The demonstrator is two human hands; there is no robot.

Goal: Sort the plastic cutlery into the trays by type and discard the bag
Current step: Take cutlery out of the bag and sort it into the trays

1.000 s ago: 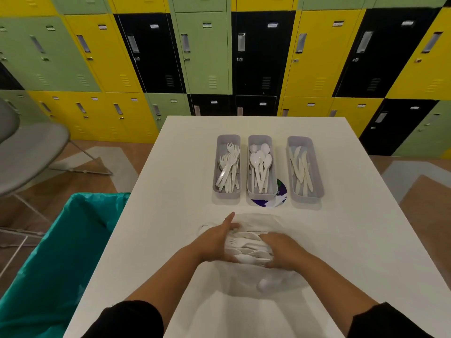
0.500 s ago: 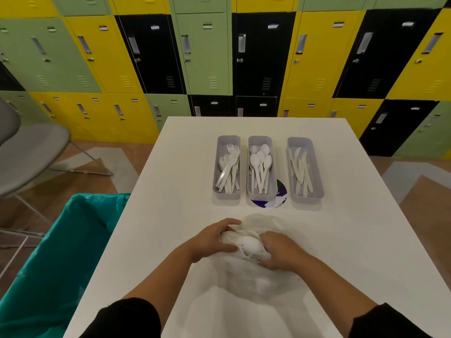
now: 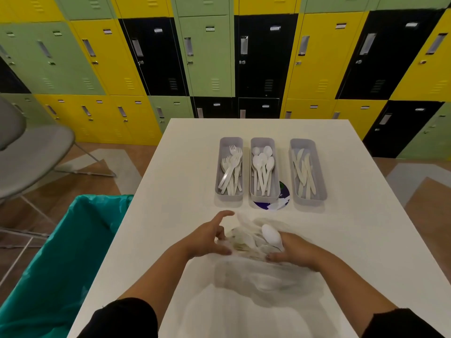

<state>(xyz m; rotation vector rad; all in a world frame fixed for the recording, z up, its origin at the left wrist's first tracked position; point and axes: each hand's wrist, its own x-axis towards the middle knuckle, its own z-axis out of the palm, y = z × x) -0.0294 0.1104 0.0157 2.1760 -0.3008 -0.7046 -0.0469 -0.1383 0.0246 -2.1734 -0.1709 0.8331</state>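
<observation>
A wall of lockers [image 3: 207, 54] in green, yellow and black is filling the background behind a white table [image 3: 185, 167]. A grey chair [image 3: 31, 152] on thin metal legs is standing at the left, on flooring of brown and grey patches [image 3: 92, 172]. A round purple-and-white disc [image 3: 283, 201] is lying on the tabletop, peeking out near the middle. Small labels and recessed handles are showing on the locker doors, their lettering too small to read.
</observation>
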